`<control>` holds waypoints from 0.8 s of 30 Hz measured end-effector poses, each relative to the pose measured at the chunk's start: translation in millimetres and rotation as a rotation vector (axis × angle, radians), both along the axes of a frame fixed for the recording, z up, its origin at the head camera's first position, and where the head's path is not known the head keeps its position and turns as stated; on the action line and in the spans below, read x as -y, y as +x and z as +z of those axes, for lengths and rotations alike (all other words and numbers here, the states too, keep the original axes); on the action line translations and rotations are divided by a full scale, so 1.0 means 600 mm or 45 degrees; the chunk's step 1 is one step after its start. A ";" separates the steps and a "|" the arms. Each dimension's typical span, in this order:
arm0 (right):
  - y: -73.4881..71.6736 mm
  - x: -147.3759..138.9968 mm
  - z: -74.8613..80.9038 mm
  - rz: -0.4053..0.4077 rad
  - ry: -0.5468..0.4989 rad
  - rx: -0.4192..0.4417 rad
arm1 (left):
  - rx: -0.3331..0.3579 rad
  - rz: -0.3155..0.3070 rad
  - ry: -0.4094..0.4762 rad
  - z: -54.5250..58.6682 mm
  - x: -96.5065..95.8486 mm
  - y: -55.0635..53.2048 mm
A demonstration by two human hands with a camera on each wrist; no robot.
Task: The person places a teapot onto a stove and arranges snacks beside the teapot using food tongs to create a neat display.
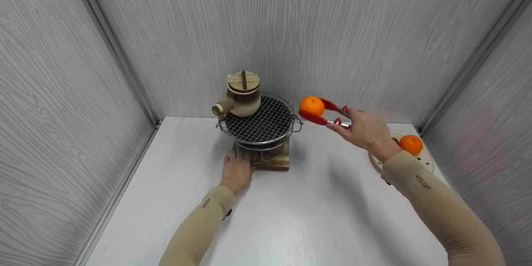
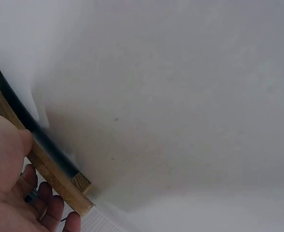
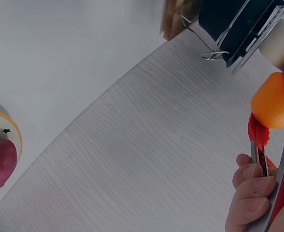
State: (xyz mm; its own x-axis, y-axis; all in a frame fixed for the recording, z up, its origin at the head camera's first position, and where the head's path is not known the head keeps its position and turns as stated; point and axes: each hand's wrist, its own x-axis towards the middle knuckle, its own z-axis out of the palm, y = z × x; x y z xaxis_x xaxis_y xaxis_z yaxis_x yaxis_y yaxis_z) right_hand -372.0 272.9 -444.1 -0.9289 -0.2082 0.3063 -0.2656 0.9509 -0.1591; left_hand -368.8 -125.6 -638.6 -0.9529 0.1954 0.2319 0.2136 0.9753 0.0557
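My right hand (image 1: pixel 368 131) grips a pair of tongs (image 3: pixel 283 186) with red tips. Between those tips an orange mandarin (image 1: pixel 311 106) is held in the air, to the right of a round grill (image 1: pixel 272 118) with a black mesh top. The left hand (image 1: pixel 237 172) holds the near left corner of the grill's wooden base (image 1: pixel 274 161); in the left wrist view the thumb and fingers lie on either side of the board's edge (image 2: pixel 60 183). On the left part of the mesh stands a brown-and-cream pot (image 1: pixel 245 102) with a wooden lid and a side handle.
At the right edge of the white table (image 1: pixel 291 216) sits a star-patterned plate (image 1: pixel 426 164). It bears a second mandarin (image 1: pixel 410 144) and a purple-red sweet potato (image 3: pixel 1 162), largely covered by the right arm in the head view. Grey wood-grain panels (image 1: pixel 187 29) close in the back and sides.
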 end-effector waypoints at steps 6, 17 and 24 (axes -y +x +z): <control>-0.013 0.025 0.004 -0.001 0.013 -0.023 | 0.029 0.010 -0.017 0.004 -0.001 0.002; -0.033 0.060 0.013 0.005 0.097 -0.024 | 0.041 0.015 -0.036 0.005 -0.001 0.002; -0.048 0.081 0.018 -0.003 0.128 -0.028 | 0.020 0.011 -0.030 0.005 0.000 0.003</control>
State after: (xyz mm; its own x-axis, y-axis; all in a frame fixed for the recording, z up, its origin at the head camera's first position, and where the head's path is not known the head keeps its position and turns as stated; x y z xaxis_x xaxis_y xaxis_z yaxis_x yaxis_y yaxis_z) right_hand -400.7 224.0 -433.0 -0.9227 -0.2368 0.3042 -0.2659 0.9623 -0.0573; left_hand -367.2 -125.7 -635.8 -0.9581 0.1921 0.2123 0.2042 0.9783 0.0362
